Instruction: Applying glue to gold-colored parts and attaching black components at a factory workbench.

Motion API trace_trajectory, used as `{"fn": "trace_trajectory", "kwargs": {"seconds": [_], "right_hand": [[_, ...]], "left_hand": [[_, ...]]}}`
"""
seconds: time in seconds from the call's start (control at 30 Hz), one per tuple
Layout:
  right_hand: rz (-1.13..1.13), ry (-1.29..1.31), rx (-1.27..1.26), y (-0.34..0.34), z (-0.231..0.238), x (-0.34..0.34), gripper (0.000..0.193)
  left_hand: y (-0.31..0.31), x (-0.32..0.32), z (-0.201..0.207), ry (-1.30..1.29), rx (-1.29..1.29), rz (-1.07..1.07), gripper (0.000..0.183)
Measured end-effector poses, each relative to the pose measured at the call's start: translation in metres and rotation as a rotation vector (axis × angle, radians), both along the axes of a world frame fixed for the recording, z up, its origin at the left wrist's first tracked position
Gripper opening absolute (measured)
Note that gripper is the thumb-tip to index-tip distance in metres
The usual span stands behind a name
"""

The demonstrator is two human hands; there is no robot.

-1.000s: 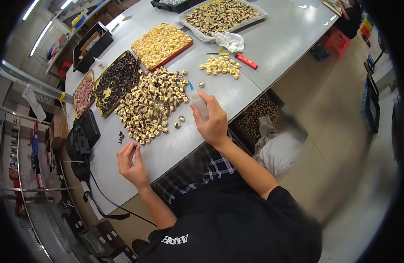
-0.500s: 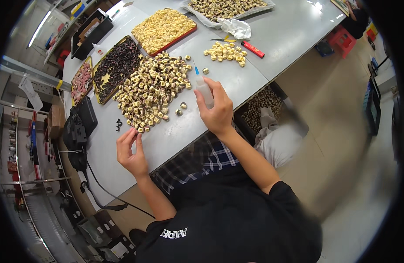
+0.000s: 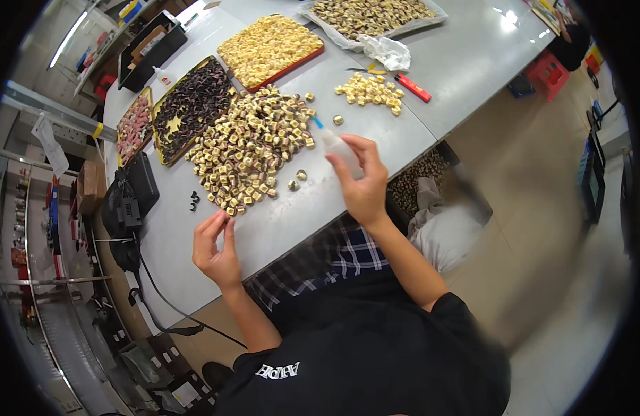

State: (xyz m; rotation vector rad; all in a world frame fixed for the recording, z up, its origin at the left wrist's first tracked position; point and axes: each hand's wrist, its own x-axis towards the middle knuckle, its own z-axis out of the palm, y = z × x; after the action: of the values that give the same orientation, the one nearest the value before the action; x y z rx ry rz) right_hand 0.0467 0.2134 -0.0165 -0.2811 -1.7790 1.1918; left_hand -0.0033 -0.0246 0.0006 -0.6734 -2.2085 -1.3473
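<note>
A large heap of small two-tone cubes (image 3: 247,142), pale yellow and dark, lies on the grey table. My left hand (image 3: 219,253) is at the heap's near edge, with thumb and fingertips pinched on a small dark-sided piece mostly hidden by the fingers. My right hand (image 3: 365,184) wraps round a translucent squeeze bottle (image 3: 339,149). Its blue needle tip (image 3: 317,122) points up and left, toward the heap's right side. Two loose pieces (image 3: 297,180) lie between the heap and my right hand; one more (image 3: 338,120) sits beyond the bottle.
Behind the heap stand trays of dark curved pieces (image 3: 195,104), pink pieces (image 3: 134,128) and pale yellow pieces (image 3: 268,48). Farther right are a loose yellow pile (image 3: 370,92), a red-handled cutter (image 3: 413,88) and crumpled tissue (image 3: 386,52). A black bag (image 3: 122,208) with a cable is left.
The view has shifted slightly, so the table things sit a little lower and farther right. My right hand has lowered the bottle slightly and leaned it left. My left hand stays at the heap's near edge.
</note>
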Motion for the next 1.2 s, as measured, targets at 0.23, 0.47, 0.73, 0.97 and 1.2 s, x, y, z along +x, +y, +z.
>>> {"fn": "trace_trajectory", "kwargs": {"seconds": [0.23,0.47,0.73,0.97,1.2], "right_hand": [[0.463,0.148,-0.851,0.02,0.012,0.003,0.024],[0.682,0.194,-1.147,-0.007,0.01,-0.007,0.031],[0.692,0.0,-0.625,-0.026,0.001,-0.009,0.038],[0.675,-0.077,-0.52,-0.031,0.008,-0.013,0.038],[0.636,-0.098,-0.497,-0.033,0.012,-0.014,0.041]], "left_hand": [[0.028,0.027,0.001,-0.198,0.305,-0.055,0.034],[0.047,0.021,-0.005,-0.338,0.267,-0.145,0.044],[0.045,0.022,-0.003,-0.503,0.334,-0.228,0.046],[0.045,0.016,-0.003,-0.482,0.292,-0.275,0.047],[0.046,0.014,-0.004,-0.452,0.303,-0.299,0.047]]}}
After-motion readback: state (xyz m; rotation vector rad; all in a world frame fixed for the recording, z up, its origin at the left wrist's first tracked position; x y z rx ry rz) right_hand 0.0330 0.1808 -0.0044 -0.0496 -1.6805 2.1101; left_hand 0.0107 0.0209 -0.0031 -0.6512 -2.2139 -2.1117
